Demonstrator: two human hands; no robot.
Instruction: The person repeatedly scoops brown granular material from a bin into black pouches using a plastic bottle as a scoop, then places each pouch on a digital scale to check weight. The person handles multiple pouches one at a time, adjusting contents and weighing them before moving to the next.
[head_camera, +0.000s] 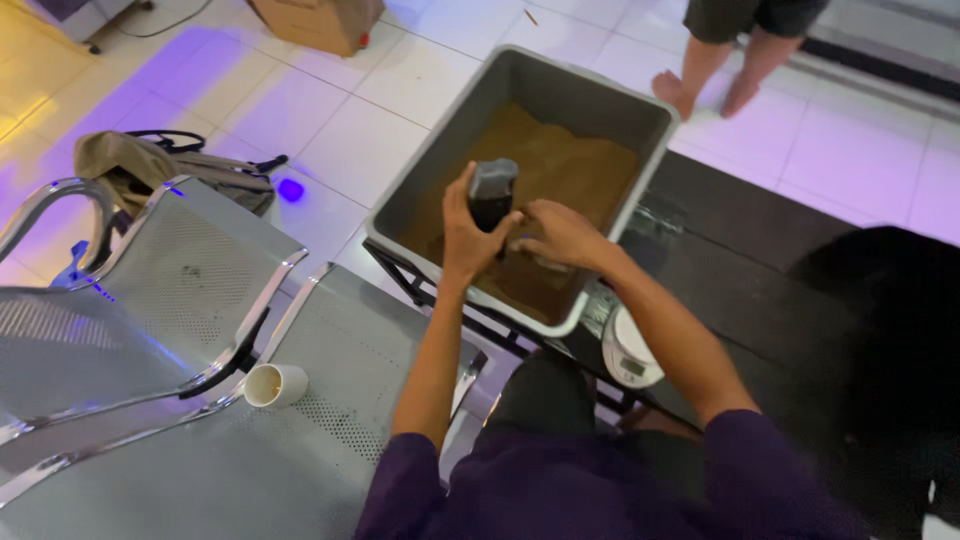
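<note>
Both arms extend forward, the left hand (468, 235) raised with fingers (503, 225) curled in a grip, the right hand (560, 235) palm-down alongside.

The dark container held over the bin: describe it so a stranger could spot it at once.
Find the big grey bin of brown powder on the black stand. Above its near side, the left hand grips a small dark grey container, upright. It is the only dark, boxy object raised above the powder.

A dark grey upright container (492, 193) is hovering above brown powder (560, 165) that is half-filling a tilted grey tub (455, 125).
</note>
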